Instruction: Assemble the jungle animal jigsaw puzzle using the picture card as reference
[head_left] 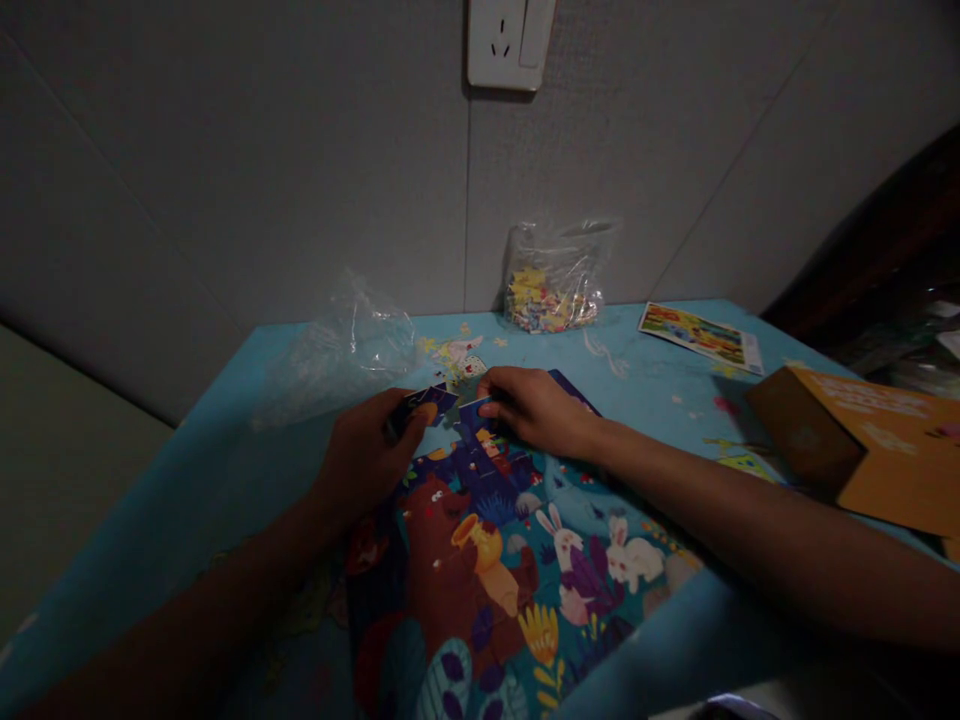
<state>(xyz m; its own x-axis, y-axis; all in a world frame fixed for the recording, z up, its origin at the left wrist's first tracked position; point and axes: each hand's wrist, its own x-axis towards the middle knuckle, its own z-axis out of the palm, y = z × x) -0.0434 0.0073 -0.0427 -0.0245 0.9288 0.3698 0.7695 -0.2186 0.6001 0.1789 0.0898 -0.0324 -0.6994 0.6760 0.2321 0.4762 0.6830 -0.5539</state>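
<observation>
A partly joined jigsaw puzzle (pixel 487 560) lies on the blue tablecloth, showing a brown bear with a honey pot, white rabbits and plants. At its upper left, my left hand (pixel 375 440) pinches a few dark blue puzzle pieces (pixel 439 400) between thumb and fingers. My right hand (pixel 536 405) is closed on a dark blue puzzle piece (pixel 474 412) at the puzzle's top edge, fingertips pressed on its corner. A gap with blue cloth showing lies between the two hands. The palms and some fingers are hidden.
A crumpled clear plastic bag (pixel 352 345) lies at the back left. Against the wall stands a clear bag of puzzle pieces (pixel 551 295). A picture card (pixel 701 335) and an orange box (pixel 877 440) are on the right. A wall socket (pixel 506 45) is above.
</observation>
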